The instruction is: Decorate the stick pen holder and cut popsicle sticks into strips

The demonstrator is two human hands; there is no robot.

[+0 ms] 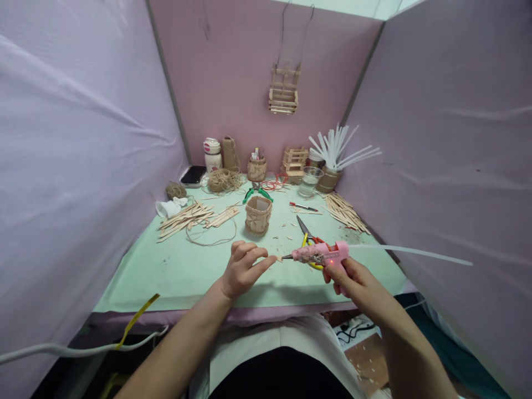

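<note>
I saw the right hand wrapped round a glue gun, its nozzle just beside a chip that the left hand, otherwise loosely curled, held pinched.

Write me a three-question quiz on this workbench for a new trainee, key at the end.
1. Which hand holds the pink glue gun?
2. True or false: the green-handled pliers lie farther from the person than the small tan container in the middle of the table.
3. What hangs against the back wall?
A) the scissors
B) a slatted wooden holder
C) the red-capped pen

Key:
1. The right hand; the gun's nozzle points toward the left hand.
2. True.
3. B.
</note>
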